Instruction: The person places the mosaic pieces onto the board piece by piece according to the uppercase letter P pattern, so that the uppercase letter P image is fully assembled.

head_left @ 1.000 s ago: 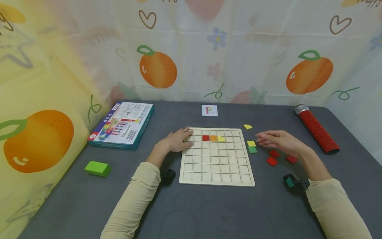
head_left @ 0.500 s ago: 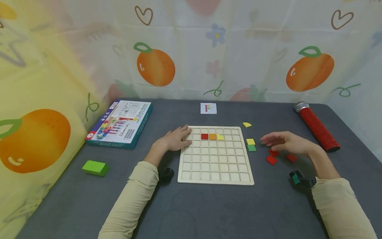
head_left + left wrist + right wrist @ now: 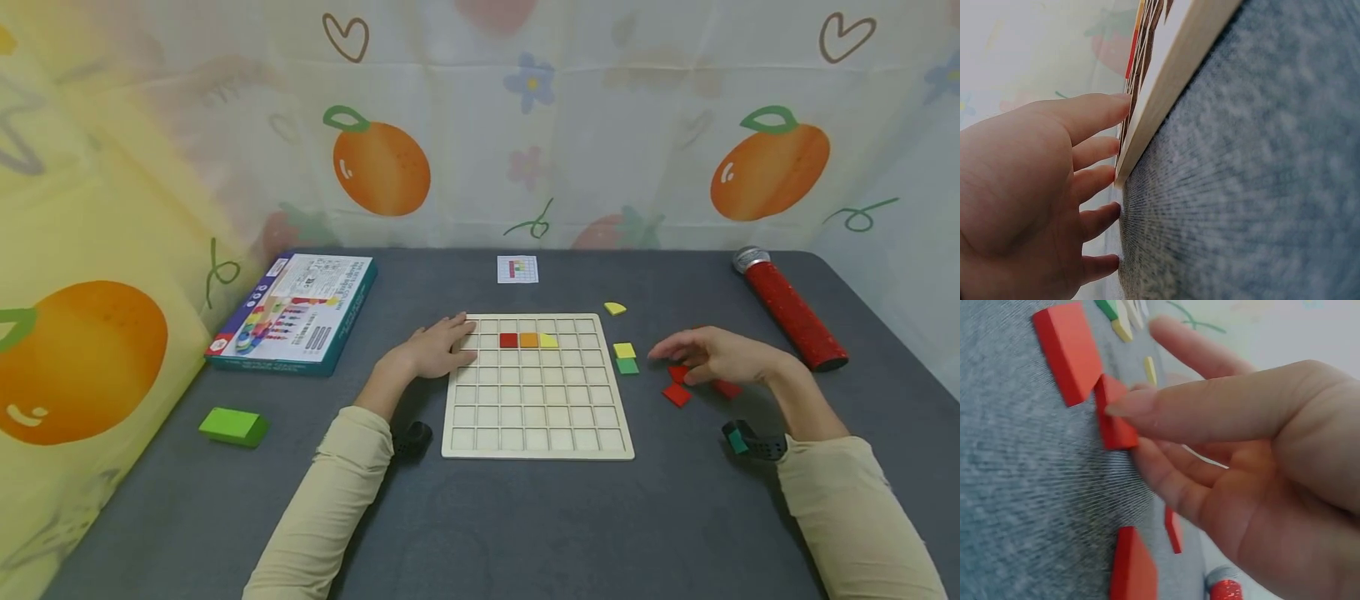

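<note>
My left hand (image 3: pixel 431 350) lies flat, fingers straight and spread, its tips resting on the corner at 10 o'clock of the pale wooden grid board (image 3: pixel 537 433); it holds nothing. In the left wrist view the fingers (image 3: pixel 1094 115) press against the board's edge. The board sits mid-bench on the dark grey bench (image 3: pixel 525 525). Its second row carries a red square tile (image 3: pixel 508 340), an orange square tile (image 3: pixel 528 340) and a yellow tile (image 3: pixel 548 341), side by side.

My right hand (image 3: pixel 712 357) is at 3 o'clock of the board, fingers gently bent, thumb and fingertips pinching a small red wooden tile (image 3: pixel 1112 419) that is tilted on edge against the bench. A second red tile (image 3: pixel 677 395) lies just beside it, a third (image 3: pixel 726 388) under the palm. A yellow square (image 3: pixel 624 350) and green square (image 3: pixel 627 366) touch each other between board and hand.
</note>
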The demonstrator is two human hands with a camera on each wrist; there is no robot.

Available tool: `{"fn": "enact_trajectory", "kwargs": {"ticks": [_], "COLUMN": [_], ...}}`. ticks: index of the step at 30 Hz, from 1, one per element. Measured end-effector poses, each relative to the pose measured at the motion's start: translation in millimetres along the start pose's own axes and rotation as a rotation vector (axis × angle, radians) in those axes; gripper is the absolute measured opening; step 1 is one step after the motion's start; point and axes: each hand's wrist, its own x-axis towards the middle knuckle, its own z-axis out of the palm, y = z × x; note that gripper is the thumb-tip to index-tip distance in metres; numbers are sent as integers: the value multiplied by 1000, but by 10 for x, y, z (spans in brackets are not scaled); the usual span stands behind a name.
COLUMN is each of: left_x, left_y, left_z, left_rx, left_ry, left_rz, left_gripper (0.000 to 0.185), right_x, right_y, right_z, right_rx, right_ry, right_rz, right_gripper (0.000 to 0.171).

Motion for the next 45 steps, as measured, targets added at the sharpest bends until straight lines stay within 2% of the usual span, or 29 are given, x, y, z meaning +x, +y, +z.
{"fn": "enact_trajectory", "kwargs": {"ticks": [4,11,21,25,28,31,32,34,36,38,41,45], "left_x": [-9,-8,12,11,10,9,9,9,11,10,12,18], "left_y": [-6,-17,-5,-3,-8,-15,-18,-22,-27,-30,-32,-23], "left_z": [-1,4,6,9,8,5,3,0,-3,-4,0,11], "left_rx": [1,-6,-8,-10,-9,-11,-11,-10,-9,-9,-10,-10], "left_ry": [-2,4,-1,-1,2,3,4,7,11,15,14,6], "left_rz": [3,5,5,8,3,-2,-1,4,8,9,11,14], "left_gripper": [64,64,64,64,64,64,64,64,64,64,64,64], "right_x": [49,97,99,103,102,111,113,123,125,120,107,110], "right_y": [27,57,67,61,14,-55,-86,-130,-179,-232,-312,-381], "right_z": [19,51,58,58,68,82,85,82,71,62,71,123], "right_rx": [19,-55,-61,-112,-196,-218,-182,-35,137,320,518,770], "right_ry": [83,226,298,337,465,716,808,944,993,968,862,741], "right_rz": [9,18,37,54,79,112,120,147,159,147,120,69], "right_gripper": [44,44,46,44,34,25,24,29,38,45,48,33]}}
